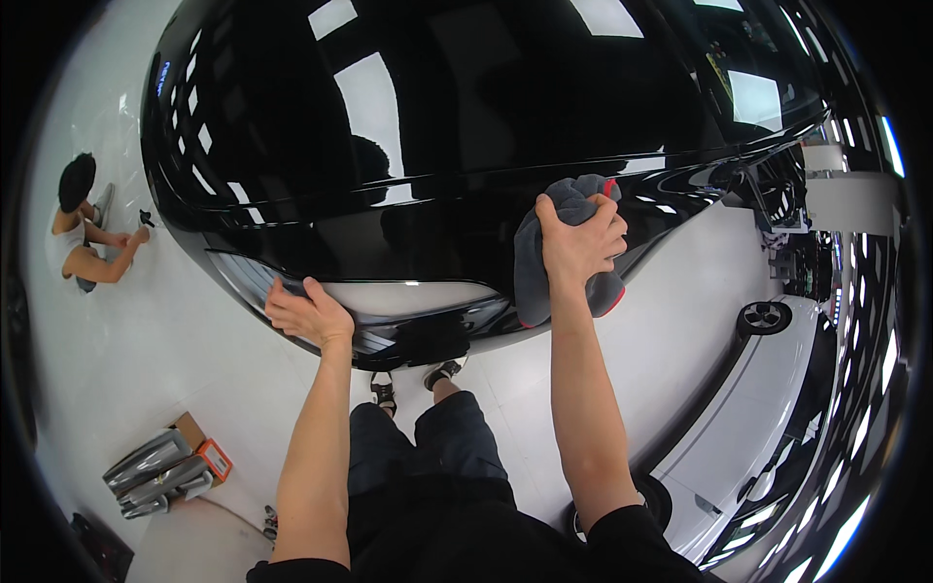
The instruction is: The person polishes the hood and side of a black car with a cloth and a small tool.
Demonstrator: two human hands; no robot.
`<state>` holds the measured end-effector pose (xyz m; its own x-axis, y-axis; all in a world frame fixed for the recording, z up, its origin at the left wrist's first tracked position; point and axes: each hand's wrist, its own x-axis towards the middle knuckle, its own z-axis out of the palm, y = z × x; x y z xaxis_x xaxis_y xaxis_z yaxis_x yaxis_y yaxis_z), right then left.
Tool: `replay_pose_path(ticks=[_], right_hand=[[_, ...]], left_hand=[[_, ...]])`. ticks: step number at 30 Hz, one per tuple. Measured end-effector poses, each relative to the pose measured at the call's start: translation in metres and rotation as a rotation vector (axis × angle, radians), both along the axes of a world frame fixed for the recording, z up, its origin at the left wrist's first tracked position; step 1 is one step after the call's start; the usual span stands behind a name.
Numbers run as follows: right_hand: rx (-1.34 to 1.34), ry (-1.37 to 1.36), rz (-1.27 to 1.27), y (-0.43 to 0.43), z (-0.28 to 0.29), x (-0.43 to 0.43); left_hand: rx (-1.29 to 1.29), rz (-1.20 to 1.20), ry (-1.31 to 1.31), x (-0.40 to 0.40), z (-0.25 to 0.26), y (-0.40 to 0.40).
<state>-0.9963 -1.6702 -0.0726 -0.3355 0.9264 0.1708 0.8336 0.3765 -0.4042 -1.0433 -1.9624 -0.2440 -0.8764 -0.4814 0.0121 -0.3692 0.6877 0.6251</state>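
A glossy black car (466, 233) fills the upper part of the view, its hood and front corner before me. My right hand (581, 240) grips a grey microfiber towel (532, 277) with red edging, pressed against the front fender. Part of the towel hangs down the car's side. At the headlight (408, 297), my left hand (310, 312) rests on the lens with its fingers spread and nothing in them. The hood mirrors bright ceiling panels.
A person (91, 233) crouches on the pale floor at the left, holding a small black object (146, 218). Shiny film rolls (157, 470) lie by an orange-and-white box (216, 459) at lower left. A white car (736, 423) stands at the right.
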Motion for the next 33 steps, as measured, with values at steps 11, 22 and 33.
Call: replay_pose_path(ticks=[11,22,33], right_hand=[[0.090,-0.034,-0.024,-0.0040,-0.0073,-0.0070],[0.097,-0.036,-0.009,-0.0016,-0.0090,-0.0075],[0.087,-0.025,-0.001,-0.0029,-0.0061,-0.0079]], left_hand=[[-0.024,0.008,0.038,-0.0009,-0.0003,-0.0016],[0.020,0.003,-0.025,-0.0007,0.0042,0.0001],[0.018,-0.001,-0.009,-0.0006,0.0065,0.0011]])
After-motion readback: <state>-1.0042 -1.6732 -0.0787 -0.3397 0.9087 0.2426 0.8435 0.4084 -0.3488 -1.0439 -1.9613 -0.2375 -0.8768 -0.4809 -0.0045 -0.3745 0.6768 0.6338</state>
